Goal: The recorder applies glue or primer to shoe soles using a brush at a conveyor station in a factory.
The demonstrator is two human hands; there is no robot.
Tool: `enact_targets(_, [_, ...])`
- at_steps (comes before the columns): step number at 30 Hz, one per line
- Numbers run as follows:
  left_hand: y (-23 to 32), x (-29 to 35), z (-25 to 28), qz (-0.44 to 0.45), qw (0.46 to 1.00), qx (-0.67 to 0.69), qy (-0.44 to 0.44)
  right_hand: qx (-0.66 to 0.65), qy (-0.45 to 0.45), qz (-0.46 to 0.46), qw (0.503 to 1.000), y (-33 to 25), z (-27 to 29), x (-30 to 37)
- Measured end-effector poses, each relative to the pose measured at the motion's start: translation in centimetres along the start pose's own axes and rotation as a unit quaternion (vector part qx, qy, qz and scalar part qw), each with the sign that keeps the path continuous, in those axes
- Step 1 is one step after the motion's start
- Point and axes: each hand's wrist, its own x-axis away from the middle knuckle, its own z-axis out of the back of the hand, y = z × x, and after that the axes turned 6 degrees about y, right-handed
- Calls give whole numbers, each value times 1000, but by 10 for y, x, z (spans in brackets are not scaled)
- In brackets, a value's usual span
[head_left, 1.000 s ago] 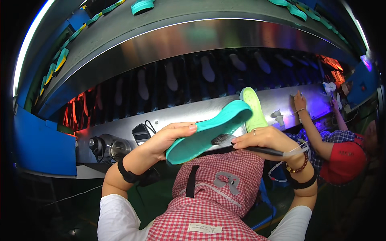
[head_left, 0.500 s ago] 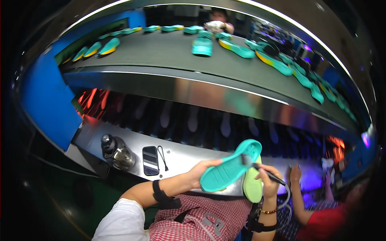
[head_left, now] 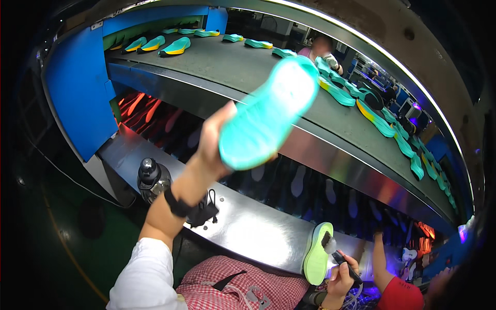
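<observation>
My left hand (head_left: 213, 135) grips a teal shoe sole (head_left: 258, 121), raised in front of the conveyor; hand and sole are slightly blurred. The fingers hold its left edge, and its upper end shines bright. Low on the right, my right hand (head_left: 341, 279) is closed round the black handle of a brush (head_left: 346, 261) with a thin tube trailing from it. The brush's bristles are over a pale green sole (head_left: 313, 262), which stands at the front edge of the metal ledge; whether they touch it I cannot tell.
Teal and yellow soles (head_left: 374, 119) lie in rows on the dark conveyor belt (head_left: 206, 61). A dark bottle (head_left: 151, 178) stands on the metal ledge (head_left: 253, 222). Soles also show on the lower level, near a red glow. One person (head_left: 321, 46) is across the belt, another in red (head_left: 400, 294) at right.
My left hand has lifted the teal sole up and away from the brush, toward the belt. My right hand has moved lower with the brush, by the pale green sole. The view has tilted.
</observation>
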Motion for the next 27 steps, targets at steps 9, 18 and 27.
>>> enact_targets(9, [106,-117,37,-242,900,19,361,-25,52,-100,993,13,-1,2])
enact_targets(18, [-12,-198,20,-39,491,-859,139,-44,71,-155,984,33,10,6])
enact_targets(27, [-11,-201,28,-192,464,-862,69,-17,59,-133,989,29,21,12])
